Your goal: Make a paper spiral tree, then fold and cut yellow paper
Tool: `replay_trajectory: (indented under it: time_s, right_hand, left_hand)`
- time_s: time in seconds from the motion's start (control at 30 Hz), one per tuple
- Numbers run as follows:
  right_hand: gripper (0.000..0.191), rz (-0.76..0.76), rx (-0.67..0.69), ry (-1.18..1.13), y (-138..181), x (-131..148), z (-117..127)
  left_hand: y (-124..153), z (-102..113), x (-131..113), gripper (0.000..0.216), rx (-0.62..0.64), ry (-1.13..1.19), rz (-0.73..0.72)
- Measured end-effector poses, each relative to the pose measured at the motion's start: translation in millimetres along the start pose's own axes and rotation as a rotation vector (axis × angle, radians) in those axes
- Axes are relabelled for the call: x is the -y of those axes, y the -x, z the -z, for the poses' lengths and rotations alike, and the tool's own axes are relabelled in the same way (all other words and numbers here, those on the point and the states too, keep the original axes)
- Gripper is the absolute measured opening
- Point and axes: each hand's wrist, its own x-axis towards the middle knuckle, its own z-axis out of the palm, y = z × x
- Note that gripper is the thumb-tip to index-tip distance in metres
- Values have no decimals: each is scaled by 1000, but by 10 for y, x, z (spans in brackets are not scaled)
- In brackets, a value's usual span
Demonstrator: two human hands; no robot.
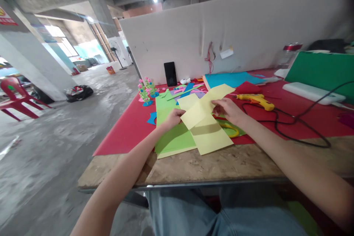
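A pale yellow strip of paper (204,106) is stretched between my two hands, slanting up to the right. My left hand (174,117) pinches its lower left edge. Near its right part, my right hand (224,108) grips it with bent fingers. Beneath lies another pale yellow sheet (211,136), crossing the other way over green paper (175,138). Scissors with yellow handles (231,131) rest under my right hand, their blades hidden. A yellow hot glue gun (257,99) lies to the right of that hand.
Two small paper plants (145,94) stand at the back left. A black phone (170,73) leans on the partition. Blue paper (231,80), paper scraps, a white power strip (312,93) and a black cable (300,140) occupy the red-covered table (118,138). Its front edge is bare board.
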Motion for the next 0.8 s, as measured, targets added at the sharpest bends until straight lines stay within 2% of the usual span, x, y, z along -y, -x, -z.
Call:
replay_trajectory:
  time_s: [0.17, 0.43, 0.53, 0.67, 0.8]
  right_hand:
    - [27, -2, 64, 25, 27, -30, -43]
    - [24, -6, 79, 36, 29, -12, -26]
    - [24, -33, 126, 29, 50, 17, -21]
    - [24, -93, 260, 57, 109, 27, -77]
    - [26, -112, 391, 130, 179, -37, -188]
  left_hand:
    - [7, -27, -23, 29, 9, 42, 38]
    - [-5, 67, -65, 13, -115, 107, -3]
    - [-10, 133, -87, 13, -126, 147, -23]
    - [-3, 117, -143, 12, -37, 212, 23]
    - [56, -51, -214, 41, 115, 207, 136]
